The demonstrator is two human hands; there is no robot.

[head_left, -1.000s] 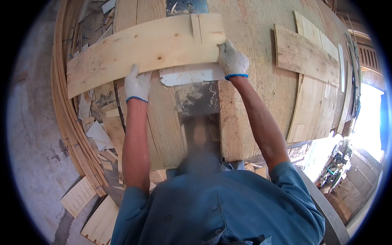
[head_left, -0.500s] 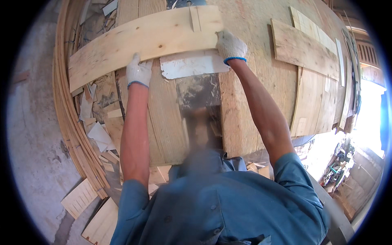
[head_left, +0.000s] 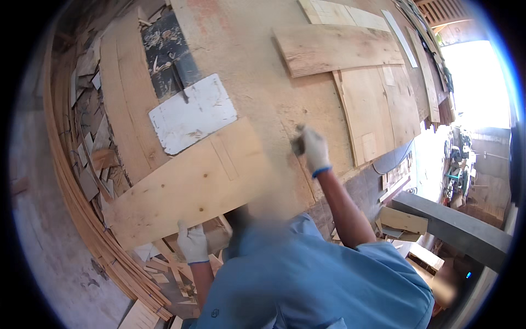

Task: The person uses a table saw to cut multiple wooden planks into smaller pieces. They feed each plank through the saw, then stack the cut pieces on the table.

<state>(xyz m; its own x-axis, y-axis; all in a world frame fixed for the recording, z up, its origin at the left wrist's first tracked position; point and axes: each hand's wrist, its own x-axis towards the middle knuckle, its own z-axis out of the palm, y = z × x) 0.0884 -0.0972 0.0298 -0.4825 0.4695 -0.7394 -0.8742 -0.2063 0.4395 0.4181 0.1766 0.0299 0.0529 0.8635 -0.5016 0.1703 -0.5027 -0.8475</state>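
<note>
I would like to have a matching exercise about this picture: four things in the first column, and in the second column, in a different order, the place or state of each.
Things:
1. left gloved hand
2. white sheet
3. right gloved hand
4. long thin wooden strips

Places or states:
A. off the pale knotted board, to its right
B. in a bundle along the picture's left side
C. gripping that board's near edge
D. just beyond that board's far edge

Pairs: 1-C, 2-D, 3-A, 4-B
</note>
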